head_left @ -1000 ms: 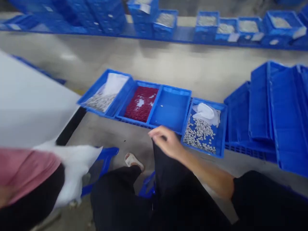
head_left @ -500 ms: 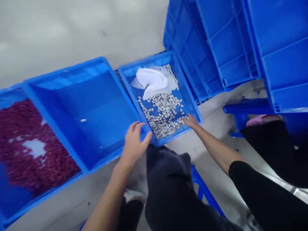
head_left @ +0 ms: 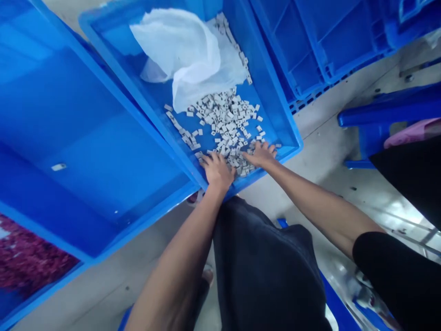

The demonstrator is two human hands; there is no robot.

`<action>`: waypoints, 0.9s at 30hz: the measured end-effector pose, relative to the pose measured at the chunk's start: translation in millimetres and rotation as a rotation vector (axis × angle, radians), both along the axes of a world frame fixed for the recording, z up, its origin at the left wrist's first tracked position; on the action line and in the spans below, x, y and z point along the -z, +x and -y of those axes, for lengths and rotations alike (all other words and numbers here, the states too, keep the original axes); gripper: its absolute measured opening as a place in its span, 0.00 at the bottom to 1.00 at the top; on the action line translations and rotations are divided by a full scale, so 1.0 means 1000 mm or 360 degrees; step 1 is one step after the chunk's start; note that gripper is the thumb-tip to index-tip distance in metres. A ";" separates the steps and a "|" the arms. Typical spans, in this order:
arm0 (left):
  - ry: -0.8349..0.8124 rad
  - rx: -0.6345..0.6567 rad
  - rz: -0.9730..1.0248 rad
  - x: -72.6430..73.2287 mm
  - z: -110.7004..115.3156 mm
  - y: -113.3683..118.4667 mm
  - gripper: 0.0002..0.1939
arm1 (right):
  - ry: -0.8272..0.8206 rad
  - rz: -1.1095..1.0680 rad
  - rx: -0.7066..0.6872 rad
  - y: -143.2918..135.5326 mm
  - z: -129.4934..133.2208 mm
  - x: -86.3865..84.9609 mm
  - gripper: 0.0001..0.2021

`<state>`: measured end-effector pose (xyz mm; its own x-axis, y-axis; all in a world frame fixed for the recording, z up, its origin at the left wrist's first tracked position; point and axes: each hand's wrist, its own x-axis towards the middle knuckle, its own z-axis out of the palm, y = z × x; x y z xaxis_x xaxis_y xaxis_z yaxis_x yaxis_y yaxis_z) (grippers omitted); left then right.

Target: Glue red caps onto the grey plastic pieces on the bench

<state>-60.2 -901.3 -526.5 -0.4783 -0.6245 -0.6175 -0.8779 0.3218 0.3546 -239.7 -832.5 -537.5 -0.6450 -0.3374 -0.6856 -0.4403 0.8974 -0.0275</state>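
Cool light — slight blur

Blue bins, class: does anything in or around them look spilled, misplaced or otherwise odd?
One pale piece lies alone in the left bin, apart from the similar heap in the right bin, so it looks stray. A dark speck on the floor may be dropped debris.

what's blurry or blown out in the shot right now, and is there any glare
Head view: pale pieces fairly readable, though soft; red pieces at lower left smear together; white sheet looks bright, but its folds still show; glare whitens the floor at right; dark trousers show little detail.
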 end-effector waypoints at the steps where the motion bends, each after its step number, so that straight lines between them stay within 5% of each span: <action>1: 0.0014 -0.0007 0.0002 -0.001 -0.002 0.000 0.38 | 0.0010 0.0033 0.0016 0.010 0.001 0.000 0.29; 9: 0.0067 -0.0319 -0.0037 0.001 -0.002 0.001 0.23 | -0.0061 0.0277 0.0235 0.077 0.013 -0.003 0.25; 20: 0.0114 -0.0922 -0.0263 -0.007 -0.040 -0.005 0.19 | -0.0396 0.0434 0.0389 0.079 0.014 0.002 0.19; 27: 0.0179 -0.1275 -0.0498 0.001 -0.043 -0.007 0.19 | -0.0578 0.0488 0.0494 0.082 0.011 0.014 0.20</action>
<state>-67.1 -858.1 -527.3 -0.0785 -0.7888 -0.6096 -0.6818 -0.4037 0.6100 -157.5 -844.0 -551.8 -0.5412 -0.4126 -0.7327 -0.0804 0.8928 -0.4433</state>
